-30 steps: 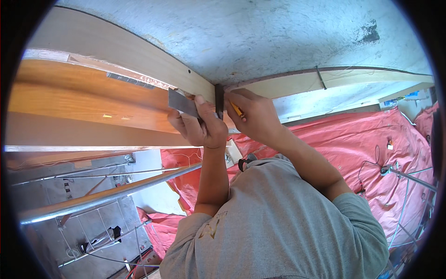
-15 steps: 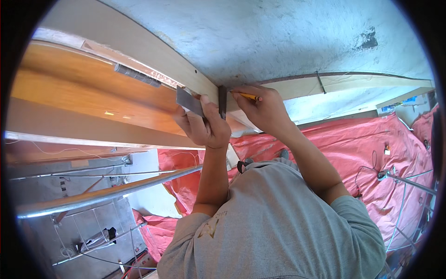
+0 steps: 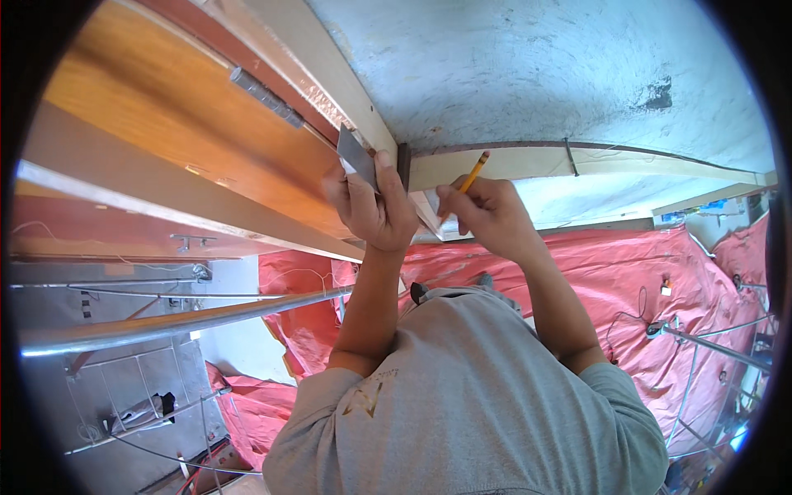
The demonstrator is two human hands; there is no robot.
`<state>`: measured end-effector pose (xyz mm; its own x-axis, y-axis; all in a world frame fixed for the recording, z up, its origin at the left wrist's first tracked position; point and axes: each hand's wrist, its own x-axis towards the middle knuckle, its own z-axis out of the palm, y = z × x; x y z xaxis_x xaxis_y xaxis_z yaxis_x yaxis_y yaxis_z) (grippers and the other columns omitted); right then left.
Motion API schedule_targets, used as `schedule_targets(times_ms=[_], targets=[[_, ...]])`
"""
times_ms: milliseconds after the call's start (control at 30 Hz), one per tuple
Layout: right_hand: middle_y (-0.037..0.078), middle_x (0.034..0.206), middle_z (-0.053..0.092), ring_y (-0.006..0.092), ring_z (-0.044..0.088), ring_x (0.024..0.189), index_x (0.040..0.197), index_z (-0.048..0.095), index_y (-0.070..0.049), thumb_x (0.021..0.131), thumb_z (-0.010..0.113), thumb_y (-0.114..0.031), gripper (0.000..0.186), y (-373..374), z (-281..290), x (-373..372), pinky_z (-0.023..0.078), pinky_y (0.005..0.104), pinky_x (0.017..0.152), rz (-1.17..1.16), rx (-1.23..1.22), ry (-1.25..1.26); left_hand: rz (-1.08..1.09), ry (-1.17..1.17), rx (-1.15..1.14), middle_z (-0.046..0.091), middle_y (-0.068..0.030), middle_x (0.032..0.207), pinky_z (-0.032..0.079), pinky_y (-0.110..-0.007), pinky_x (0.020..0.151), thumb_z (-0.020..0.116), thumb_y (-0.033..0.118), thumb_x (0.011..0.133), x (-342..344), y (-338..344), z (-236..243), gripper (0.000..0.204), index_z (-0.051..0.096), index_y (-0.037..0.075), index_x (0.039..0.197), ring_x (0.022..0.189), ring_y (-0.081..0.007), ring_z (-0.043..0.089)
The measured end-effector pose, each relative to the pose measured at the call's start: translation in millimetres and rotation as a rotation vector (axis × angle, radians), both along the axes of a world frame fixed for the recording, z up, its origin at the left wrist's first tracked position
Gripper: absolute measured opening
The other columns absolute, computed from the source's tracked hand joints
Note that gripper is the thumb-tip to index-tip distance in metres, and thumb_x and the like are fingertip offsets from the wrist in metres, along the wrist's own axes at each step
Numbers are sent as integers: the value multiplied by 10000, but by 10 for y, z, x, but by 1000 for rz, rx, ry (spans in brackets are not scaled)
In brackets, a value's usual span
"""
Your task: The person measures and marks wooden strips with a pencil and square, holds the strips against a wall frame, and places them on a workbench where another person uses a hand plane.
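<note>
Head view: left hand (image 3: 378, 208) clamped on grey plate (image 3: 357, 158), left of dark strip (image 3: 403, 165); right hand (image 3: 492, 216) pinching pencil (image 3: 476, 169), strip's right. Pencilling done or left: too fine to tell.

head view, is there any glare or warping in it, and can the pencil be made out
Head view: corners black, the pale strip at right bowed; head view: glare at the left end of the metal pole, dark shadow band across the orange panel; head view: the yellow pencil in the right hand is easy to make out.
</note>
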<state>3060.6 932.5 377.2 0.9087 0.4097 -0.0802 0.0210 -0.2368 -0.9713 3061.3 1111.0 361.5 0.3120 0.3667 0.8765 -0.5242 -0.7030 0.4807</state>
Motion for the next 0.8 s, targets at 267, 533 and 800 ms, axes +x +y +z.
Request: schedule_targets(times_ms=[267,533,800], targets=[[46,878,719,101,638,625,1141,726,-2,1110,600,-300,326,-359,-212,-219,506,238,556,-52,282,224,-401,234,-195,673,-223,998,485,-381,576,711,-59,921,-904,166,-192,162,668,-137,1056,712,-272,622],[28,833,704,76,608,652,1130,765,15,1042,728,-289,318,-455,-608,-505,500,243,566,91,245,195,-599,300,39,619,-164,796,443,-350,521,736,-3,935,-1016,17,-56,151,657,-112,1004,578,-241,570],[29,857,700,99,616,797,1001,794,-14,913,854,-145,169,-462,-502,-612,475,282,697,351,42,41,-793,601,-462,591,-54,757,408,-277,486,651,137,1069,-1067,48,-231,178,620,-29,1014,543,-102,513]])
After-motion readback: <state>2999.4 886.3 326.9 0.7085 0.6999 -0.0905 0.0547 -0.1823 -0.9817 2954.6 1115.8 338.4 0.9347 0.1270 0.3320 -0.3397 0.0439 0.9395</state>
